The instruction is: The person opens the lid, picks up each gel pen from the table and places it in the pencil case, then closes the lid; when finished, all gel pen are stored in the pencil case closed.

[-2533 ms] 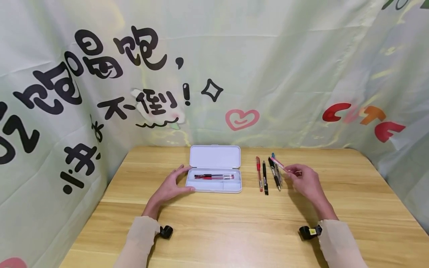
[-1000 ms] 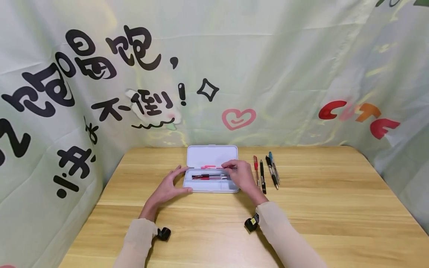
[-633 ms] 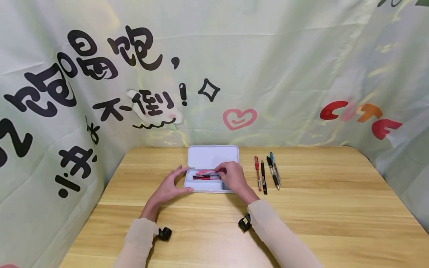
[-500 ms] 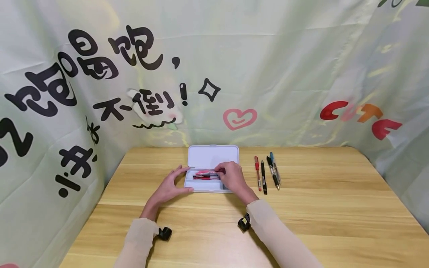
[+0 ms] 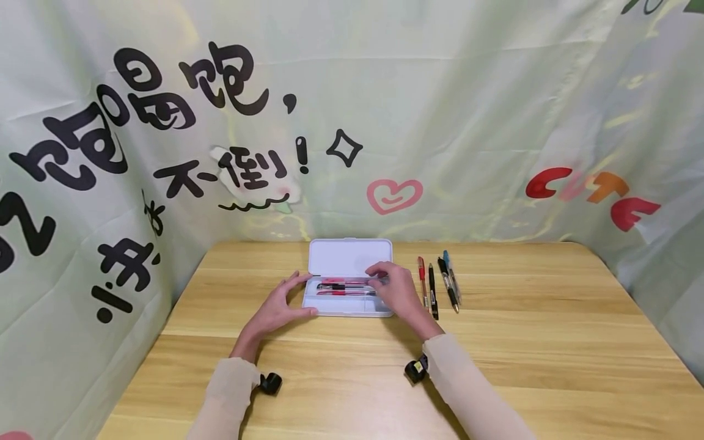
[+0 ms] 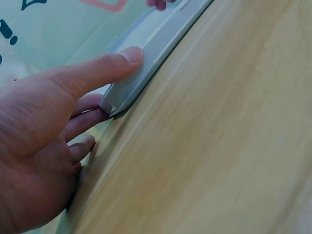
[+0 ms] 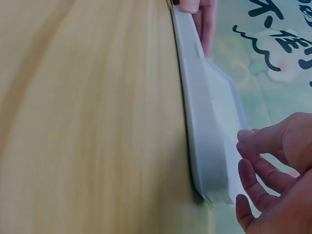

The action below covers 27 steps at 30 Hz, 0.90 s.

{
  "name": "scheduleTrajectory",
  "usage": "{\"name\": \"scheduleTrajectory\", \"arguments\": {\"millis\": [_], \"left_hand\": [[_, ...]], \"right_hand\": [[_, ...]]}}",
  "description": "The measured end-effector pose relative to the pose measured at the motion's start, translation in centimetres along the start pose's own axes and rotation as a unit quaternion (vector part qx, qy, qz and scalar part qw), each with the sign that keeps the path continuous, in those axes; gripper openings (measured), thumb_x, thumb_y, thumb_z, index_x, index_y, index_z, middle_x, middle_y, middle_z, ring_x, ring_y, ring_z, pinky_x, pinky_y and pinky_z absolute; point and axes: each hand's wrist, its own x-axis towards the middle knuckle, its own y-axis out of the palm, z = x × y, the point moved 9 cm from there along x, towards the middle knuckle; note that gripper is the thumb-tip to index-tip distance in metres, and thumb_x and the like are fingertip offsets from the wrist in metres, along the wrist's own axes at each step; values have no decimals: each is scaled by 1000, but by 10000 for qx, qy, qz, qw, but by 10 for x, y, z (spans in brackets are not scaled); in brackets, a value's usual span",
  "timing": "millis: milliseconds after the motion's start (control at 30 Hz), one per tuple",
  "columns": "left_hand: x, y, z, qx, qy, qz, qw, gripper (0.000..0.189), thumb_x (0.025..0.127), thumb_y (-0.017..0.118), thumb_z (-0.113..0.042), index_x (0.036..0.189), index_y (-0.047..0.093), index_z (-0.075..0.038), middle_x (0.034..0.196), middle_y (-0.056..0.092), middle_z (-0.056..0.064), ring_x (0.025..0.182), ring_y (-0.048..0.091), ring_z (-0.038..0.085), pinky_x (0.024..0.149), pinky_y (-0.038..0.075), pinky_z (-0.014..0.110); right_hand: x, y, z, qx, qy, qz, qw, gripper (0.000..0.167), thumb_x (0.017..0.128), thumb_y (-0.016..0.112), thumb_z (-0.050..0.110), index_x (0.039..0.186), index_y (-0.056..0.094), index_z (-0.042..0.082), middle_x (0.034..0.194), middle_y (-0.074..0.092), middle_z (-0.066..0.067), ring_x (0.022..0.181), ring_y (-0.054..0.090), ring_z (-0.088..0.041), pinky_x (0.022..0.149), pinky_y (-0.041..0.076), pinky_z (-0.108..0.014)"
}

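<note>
A white pencil case [image 5: 341, 314] lies with its lid [image 5: 350, 257] raised. A pink pen [image 5: 333, 281], a black pen [image 5: 332, 286] and a red pen [image 5: 332, 293] lie lengthwise in its long back compartment. My left hand [image 5: 277, 307] holds the case's left end, thumb on the front wall and fingers round the end, as the left wrist view shows. Over the right part of the case is my right hand [image 5: 397, 294], hiding the pens' right ends. In the right wrist view its fingers [image 7: 265, 173] are loosely bent, with nothing seen between them.
Right of the case, several pens lie on the wooden table [image 5: 352, 373]: a red pen [image 5: 421, 269], a slim black pen [image 5: 432, 287], a black-grip pen [image 5: 446, 281] and a blue-topped pen [image 5: 451, 273]. A printed curtain [image 5: 467, 122] hangs behind the table.
My right hand carried the pink pen from the right-hand group into the case, let go and drew back slightly rightward. The black and red pens now lie farther apart. My left hand stayed put.
</note>
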Motion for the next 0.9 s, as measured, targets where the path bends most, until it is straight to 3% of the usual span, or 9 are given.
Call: {"name": "scheduleTrajectory", "arguments": {"millis": [167, 367, 533, 633, 800, 900], "left_hand": [[0, -1, 1, 16, 1, -20, 10000, 88, 79, 88, -44, 154, 48, -23, 169, 19, 16, 154, 8, 48, 115, 9, 74], [0, -1, 1, 71, -50, -6, 10000, 89, 79, 89, -45, 154, 48, -22, 169, 19, 18, 153, 8, 50, 115, 11, 75], [0, 1, 1, 59, -15, 5, 10000, 89, 79, 88, -45, 154, 48, -22, 169, 19, 17, 153, 8, 49, 115, 11, 75], [0, 2, 1, 74, 40, 21, 10000, 89, 79, 88, -46, 155, 47, -23, 169, 19, 17, 153, 9, 49, 114, 11, 75], [1, 2, -2, 14, 118, 43, 9999, 87, 80, 88, -43, 155, 47, -24, 170, 18, 15, 154, 10, 45, 114, 12, 75], [0, 1, -2, -50, 97, 26, 9999, 87, 80, 88, -41, 155, 47, -23, 170, 18, 15, 155, 10, 43, 115, 12, 75]], "right_hand": [[-9, -21, 2, 25, -184, -127, 9997, 22, 90, 77, 0, 111, 76, 4, 105, 74, -11, 98, 67, -26, 84, 55, -45], [-19, -52, -5, -43, -223, -369, 9991, 24, 91, 76, 3, 115, 74, 4, 109, 74, -13, 101, 66, -29, 90, 52, -50], [-31, -82, -14, -199, -242, -712, 9970, 26, 95, 73, 5, 121, 71, 4, 108, 72, -13, 96, 67, -28, 80, 53, -48], [-38, -99, -21, -165, -207, -908, 9955, 29, 95, 71, 2, 125, 68, 2, 106, 72, -14, 93, 67, -28, 77, 53, -46], [-43, -123, -34, -210, -107, -1138, 9932, 31, 95, 70, 2, 126, 67, 2, 107, 71, -15, 94, 66, -28, 73, 50, -30], [-43, -131, -43, -256, 40, -1151, 9930, 31, 98, 68, 6, 129, 66, 3, 109, 69, -16, 97, 65, -29, 77, 49, -32]]}}
